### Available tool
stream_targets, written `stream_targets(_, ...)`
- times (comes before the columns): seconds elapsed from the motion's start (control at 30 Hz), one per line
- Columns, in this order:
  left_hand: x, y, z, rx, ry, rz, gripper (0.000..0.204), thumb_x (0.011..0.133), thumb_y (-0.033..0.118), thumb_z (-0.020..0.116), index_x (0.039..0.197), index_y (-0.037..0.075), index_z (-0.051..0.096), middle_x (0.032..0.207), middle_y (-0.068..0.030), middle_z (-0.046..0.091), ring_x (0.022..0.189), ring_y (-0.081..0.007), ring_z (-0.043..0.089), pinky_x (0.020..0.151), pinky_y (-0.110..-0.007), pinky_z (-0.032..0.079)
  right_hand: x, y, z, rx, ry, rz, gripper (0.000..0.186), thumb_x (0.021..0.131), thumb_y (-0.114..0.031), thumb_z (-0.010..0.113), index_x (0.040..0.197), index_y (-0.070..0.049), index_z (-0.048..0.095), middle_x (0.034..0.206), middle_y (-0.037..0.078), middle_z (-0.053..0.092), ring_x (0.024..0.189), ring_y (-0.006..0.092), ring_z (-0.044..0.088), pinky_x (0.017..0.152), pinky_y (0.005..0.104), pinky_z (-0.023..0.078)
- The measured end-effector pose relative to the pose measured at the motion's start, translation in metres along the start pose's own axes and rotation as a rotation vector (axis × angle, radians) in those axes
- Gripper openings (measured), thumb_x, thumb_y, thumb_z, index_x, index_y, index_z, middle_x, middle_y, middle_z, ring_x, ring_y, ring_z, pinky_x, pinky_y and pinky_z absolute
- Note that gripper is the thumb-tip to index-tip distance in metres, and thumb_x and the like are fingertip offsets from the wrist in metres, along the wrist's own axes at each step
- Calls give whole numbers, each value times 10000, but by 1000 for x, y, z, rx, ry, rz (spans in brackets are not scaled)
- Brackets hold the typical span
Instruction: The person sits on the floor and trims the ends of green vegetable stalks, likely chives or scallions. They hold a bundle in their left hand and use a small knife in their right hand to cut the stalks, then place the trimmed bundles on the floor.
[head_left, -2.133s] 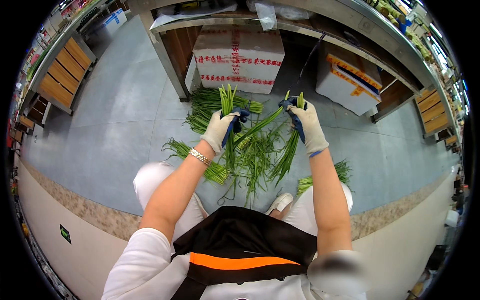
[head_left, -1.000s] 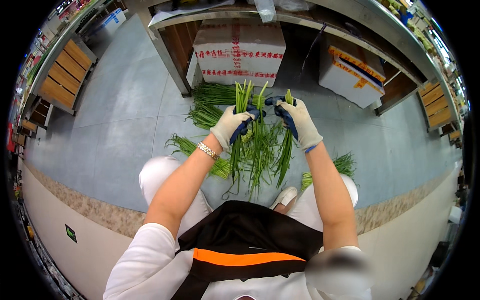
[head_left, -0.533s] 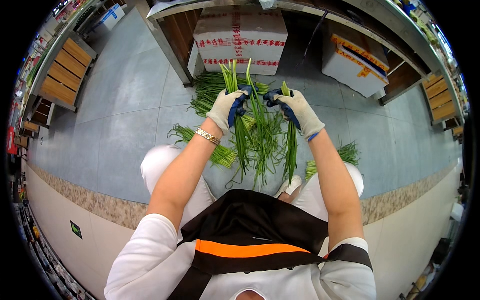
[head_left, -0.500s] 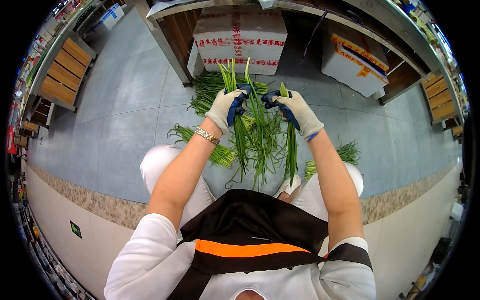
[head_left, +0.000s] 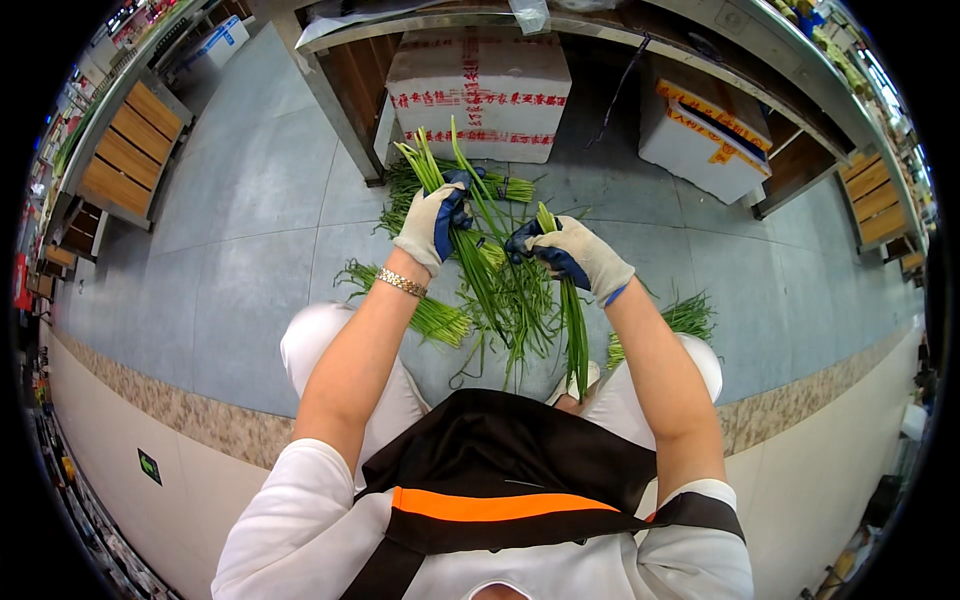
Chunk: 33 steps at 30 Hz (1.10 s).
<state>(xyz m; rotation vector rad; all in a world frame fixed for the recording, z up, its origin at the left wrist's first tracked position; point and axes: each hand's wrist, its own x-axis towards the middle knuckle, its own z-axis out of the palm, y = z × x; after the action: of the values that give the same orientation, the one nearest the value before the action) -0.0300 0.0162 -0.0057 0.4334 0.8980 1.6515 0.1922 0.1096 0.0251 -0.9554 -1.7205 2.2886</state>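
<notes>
My left hand [head_left: 432, 222], in a white glove with blue-coated fingers, is closed around a bunch of green chives [head_left: 424, 166]. Their pale ends stick up past the fingers and the leaves hang below. One long stalk leans away from that bunch to the right. My right hand [head_left: 580, 258], gloved alike, grips a smaller bunch of chives [head_left: 574, 345] that hangs toward my shoe. The two hands are a short way apart, above loose chive leaves [head_left: 520, 315] on the floor. Fingertips of both hands are partly hidden.
Bundled chives [head_left: 400, 200] lie beyond my left hand. Another bundle [head_left: 436, 318] rests by my left knee, and one more [head_left: 690, 316] by my right knee. Under the metal-edged table [head_left: 440, 27] stand a white foam box [head_left: 475, 85] and a second foam box [head_left: 690, 150].
Both hands have shifted left with their chives, and the right hand has also come lower, nearer to me. The long stalk between them now leans further left.
</notes>
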Motion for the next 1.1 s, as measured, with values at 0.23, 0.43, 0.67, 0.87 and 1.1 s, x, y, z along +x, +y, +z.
stream_targets(0.23, -2, -2, 1, 5, 56, 48, 237, 915, 125, 583, 1131, 34, 615, 641, 26, 432, 559, -90, 409, 528, -244, 358, 0, -6, 11, -107, 16, 1, 116, 802, -125, 625, 861, -27, 607, 646, -4, 526, 503, 87, 453, 465, 244, 382)
stream_targets(0.43, -13, 5, 16, 29, 64, 42, 263, 912, 131, 595, 1147, 14, 615, 652, 36, 424, 569, -82, 399, 529, -243, 352, -3, -5, 10, -296, 51, -166, 152, 791, -158, 605, 861, -27, 634, 694, 1, 571, 583, 79, 500, 508, 242, 407)
stream_targets(0.67, -7, -3, 5, 28, 56, 123, 225, 910, 153, 612, 1094, 27, 648, 663, 39, 431, 577, -81, 407, 534, -245, 369, 4, 11, 3, -46, 211, -176, 164, 805, -174, 625, 879, -27, 634, 734, 10, 602, 577, 81, 504, 504, 247, 409)
stream_targets(0.87, -3, 9, 2, 1, 110, 195, 232, 935, 188, 569, 1077, 29, 659, 714, -9, 520, 607, -93, 463, 539, -259, 399, 7, 7, -37, -499, 479, -530, 146, 780, -54, 615, 892, 33, 652, 750, 26, 635, 635, 102, 533, 609, 249, 439)
stream_targets(1.1, -7, 15, 0, 74, 185, 196, 190, 891, 103, 601, 1052, 24, 661, 696, 24, 504, 548, -90, 423, 502, -254, 370, -7, 9, -94, -870, 708, -408, 330, 750, -184, 682, 1037, -21, 671, 948, 206, 667, 901, 340, 628, 804, 389, 478)
